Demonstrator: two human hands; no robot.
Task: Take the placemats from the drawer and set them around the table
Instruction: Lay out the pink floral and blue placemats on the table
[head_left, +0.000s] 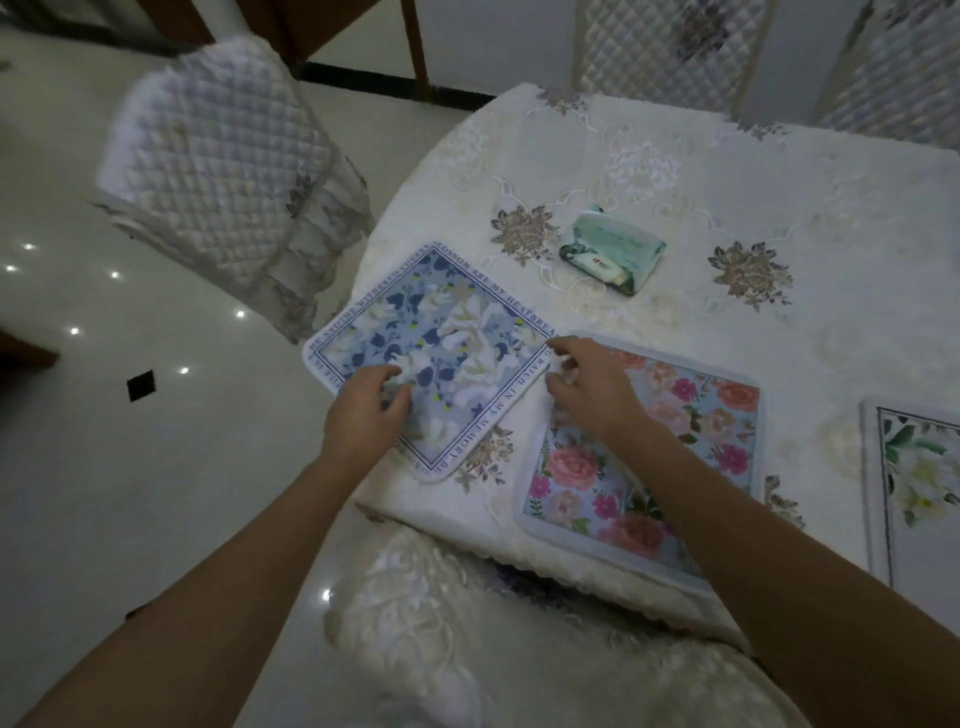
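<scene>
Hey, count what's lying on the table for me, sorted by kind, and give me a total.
Placemats: 3 (blue floral placemat, pink floral placemat, white floral placemat, cut off at the right edge)
Green wipes pack: 1
Total: 4

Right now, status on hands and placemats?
Left hand and right hand grip blue placemat. Pink placemat laid beside it. Tissue pack clear.

Both arms bare, extended forward. Left hand (371, 410) palm down, fingers curled under. Right hand (592, 387) palm down, fingers bent, tips blurred; hold undetermined for both.
</scene>
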